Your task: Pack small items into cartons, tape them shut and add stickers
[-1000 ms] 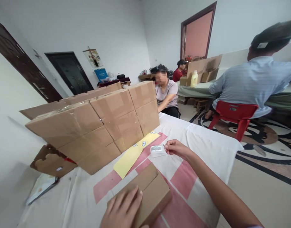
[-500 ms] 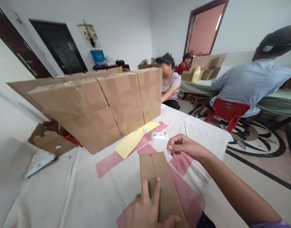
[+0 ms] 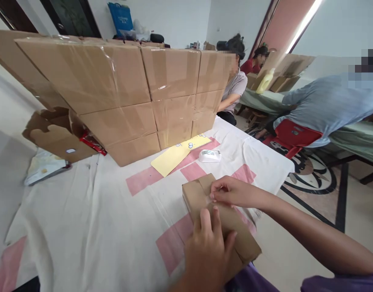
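- The box [image 3: 236, 225] is on the white cloth [image 3: 113, 227], by the table's near edge, right under both hands.
- Its long side slants, from far left down to near right.
- The left hand [image 3: 206, 243] lies on top of the box, fingers a bit spread, holding nothing.
- The right hand [image 3: 227, 192] is nearer the far end. Its thumb and finger pinch close, on what looks like clear tape [image 3: 208, 200] over the box's line.
- The tape is just past the left fingertips.
- Count: one box, one bit of tape, two hands.
- One white tape holder [image 3: 209, 155], past the box.
- Yellow card [image 3: 170, 162]: one or two, I can't tell.
- Big boxes [image 3: 125, 77]: three side by side in front; I can't count them all.
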